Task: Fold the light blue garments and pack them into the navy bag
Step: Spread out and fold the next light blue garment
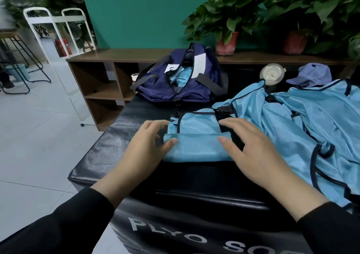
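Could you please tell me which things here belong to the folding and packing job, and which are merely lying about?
Job: folded garment under both hands, loose garments, navy bag with rolled garments inside.
Lying about: cap, lidded cup, potted plants.

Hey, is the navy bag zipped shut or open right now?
Open. The navy bag has its top zipper parted, and rolled light blue garments show inside.

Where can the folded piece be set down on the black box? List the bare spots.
Bare black top lies left of the left hand, between the folded garment and the box's left edge, running up to the navy bag. A narrow bare strip lies in front of the folded garment. The right side is crowded with the unfolded garment pile.
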